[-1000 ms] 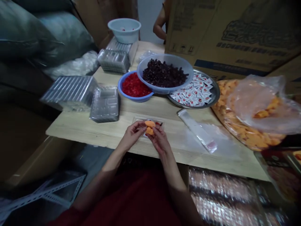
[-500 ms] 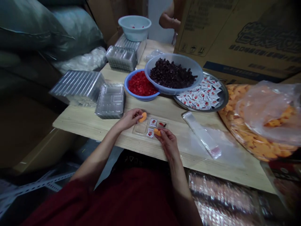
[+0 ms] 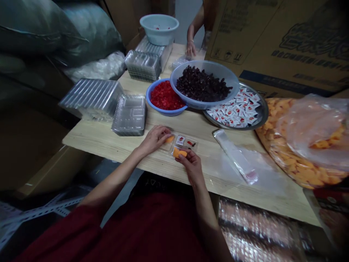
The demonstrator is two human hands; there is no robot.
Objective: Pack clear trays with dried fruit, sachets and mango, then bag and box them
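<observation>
A small clear compartment tray point(image 3: 165, 146) lies near the front edge of the table, between my hands. My left hand point(image 3: 156, 139) is over its left compartment, fingers closed on an orange piece point(image 3: 169, 139). In my right hand point(image 3: 193, 162), a second orange piece point(image 3: 182, 153) is pinched above the near compartment. Another orange piece point(image 3: 176, 151) shows just beside it, covering most of the sachet there. One white sachet point(image 3: 180, 140) with a red print sits in the far middle compartment. To its right are a red bit and a dark bit point(image 3: 191, 143).
Bowls of red pieces point(image 3: 167, 96) and dark pieces point(image 3: 201, 85) stand behind, by a metal pan of sachets point(image 3: 237, 111). A bag of orange pieces point(image 3: 308, 160) and clear sleeves point(image 3: 234, 156) lie right. Stacked trays point(image 3: 129, 114) stand left. Another person's hand point(image 3: 191, 49) is at the back.
My left hand has lowered its orange piece into the left compartment. My right hand has shifted slightly left, and orange now covers the near sachet. The other person's hand has reached down to the table.
</observation>
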